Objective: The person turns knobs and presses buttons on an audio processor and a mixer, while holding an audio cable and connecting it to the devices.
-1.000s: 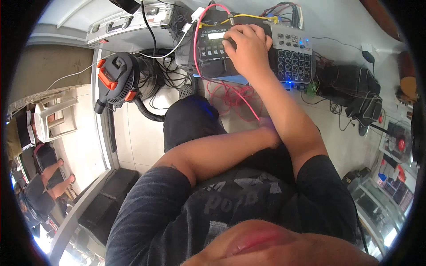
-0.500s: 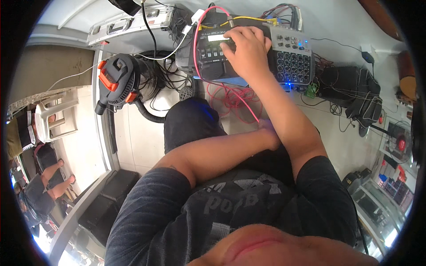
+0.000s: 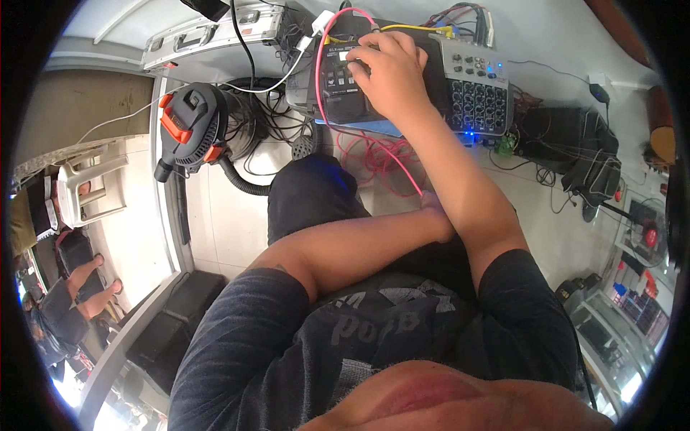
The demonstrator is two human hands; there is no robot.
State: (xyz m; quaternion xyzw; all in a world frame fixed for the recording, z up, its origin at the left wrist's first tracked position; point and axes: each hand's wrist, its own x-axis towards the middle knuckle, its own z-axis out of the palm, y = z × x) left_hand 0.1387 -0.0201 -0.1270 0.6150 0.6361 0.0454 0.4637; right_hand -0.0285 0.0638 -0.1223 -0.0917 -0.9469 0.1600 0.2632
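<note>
My right hand [image 3: 392, 72] reaches over a black effects pedal unit [image 3: 346, 102], fingers apart and bent down onto its upper panel. Its thumb and forefinger lie by the small lit display [image 3: 344, 56], which they partly cover; what the other fingertips touch is hidden. A pink cable [image 3: 321, 90] plugs in at the unit's far edge, arches over it and drops toward the floor. My left hand [image 3: 433, 208] rests near my lap, crossed under my right forearm and closed round a length of pink cable. The forearm hides part of this hand.
A grey mixer [image 3: 480, 97] with blue lights adjoins the pedal unit on the right. Pink cable coils [image 3: 377, 161] lie on the floor below. A black-and-orange vacuum cleaner [image 3: 192, 129] and a silver case [image 3: 215, 37] stand left. A black bag-like bundle [image 3: 560, 136] is at right.
My right hand has slid a little to the left across the pedal unit, and its fingers now cover more of the display. My left hand stays on the pink cable.
</note>
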